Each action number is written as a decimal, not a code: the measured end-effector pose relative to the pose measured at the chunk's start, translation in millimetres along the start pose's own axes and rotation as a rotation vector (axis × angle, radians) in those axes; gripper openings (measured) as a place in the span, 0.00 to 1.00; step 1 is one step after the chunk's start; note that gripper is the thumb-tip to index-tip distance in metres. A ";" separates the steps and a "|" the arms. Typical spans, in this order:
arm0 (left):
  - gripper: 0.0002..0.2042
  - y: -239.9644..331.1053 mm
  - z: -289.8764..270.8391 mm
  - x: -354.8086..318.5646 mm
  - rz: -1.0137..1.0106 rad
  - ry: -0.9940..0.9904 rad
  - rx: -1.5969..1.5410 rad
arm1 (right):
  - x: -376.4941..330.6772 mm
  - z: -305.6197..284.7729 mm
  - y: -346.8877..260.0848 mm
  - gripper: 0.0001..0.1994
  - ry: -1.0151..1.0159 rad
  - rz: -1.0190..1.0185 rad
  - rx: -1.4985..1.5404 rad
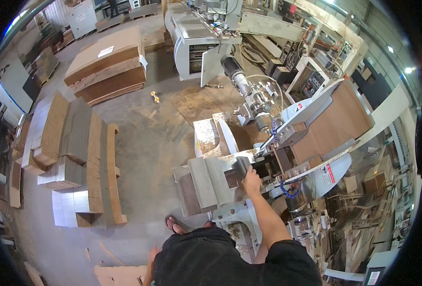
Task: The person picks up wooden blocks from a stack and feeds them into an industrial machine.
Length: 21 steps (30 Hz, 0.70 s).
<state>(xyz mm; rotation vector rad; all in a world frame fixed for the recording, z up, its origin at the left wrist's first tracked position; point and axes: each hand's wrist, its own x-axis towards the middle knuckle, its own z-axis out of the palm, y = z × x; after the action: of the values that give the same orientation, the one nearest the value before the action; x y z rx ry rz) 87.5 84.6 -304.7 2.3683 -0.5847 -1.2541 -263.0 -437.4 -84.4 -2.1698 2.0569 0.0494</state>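
Person at a woodworking machine, right hand on a small dark block at its table

The machine (pixel 268 143) fills the middle, its tilted brown panel rising to the right of it, likely as a guard or chute; stacks of flat boards (pixel 84 152) lie on the floor well to the machine's left, probably within reach for feeding. On the machine's near side sits a grey stepped table (pixel 206 183), and at that table's right edge rests the dark block (pixel 242 167). The right hand (pixel 252 181) reaches up with fingers closed over the block's near end, seemingly pressing it against the table to steady it. The left hand (pixel 152 255) hangs low beside the machine's base, touching nothing visible; whether its fingers are curled or spread cannot be told
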 end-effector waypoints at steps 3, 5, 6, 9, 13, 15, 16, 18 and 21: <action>0.25 86.4 -31.6 -16.3 0.267 -0.017 0.256 | -4.1 -7.6 25.0 0.34 -0.172 0.086 0.276; 0.25 44.8 -26.4 29.3 -0.151 -0.052 -0.838 | -9.8 -24.9 -2.6 0.23 0.019 0.045 0.613; 0.25 57.2 -25.5 36.5 -0.140 -0.058 -0.854 | -6.0 -18.8 4.4 0.20 0.059 0.026 0.766; 0.25 94.3 -42.8 29.5 -0.259 0.020 -0.770 | -18.7 -66.2 -13.6 0.20 -0.262 0.081 1.403; 0.22 106.5 -55.6 29.9 0.178 0.051 -0.057 | -40.5 -119.4 -38.9 0.23 -0.438 -0.120 1.549; 0.22 103.3 -57.3 37.1 0.561 0.084 0.711 | -35.9 -105.2 -51.4 0.23 -0.473 -0.092 1.439; 0.21 105.7 -54.7 35.7 0.565 0.084 0.706 | -35.0 -98.1 -57.4 0.22 -0.485 -0.071 1.418; 0.20 113.4 -52.1 38.6 0.573 0.082 0.699 | -36.0 -87.1 -63.5 0.21 -0.473 -0.041 1.383; 0.17 110.5 -41.9 48.6 0.557 0.161 0.714 | -35.3 -75.7 -72.3 0.21 -0.476 -0.058 1.399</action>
<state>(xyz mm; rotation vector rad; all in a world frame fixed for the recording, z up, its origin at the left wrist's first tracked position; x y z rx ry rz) 128.1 -27.1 -258.1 2.4943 -1.7152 -0.6530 -199.2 -409.0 1.2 -1.1306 1.0876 -0.6096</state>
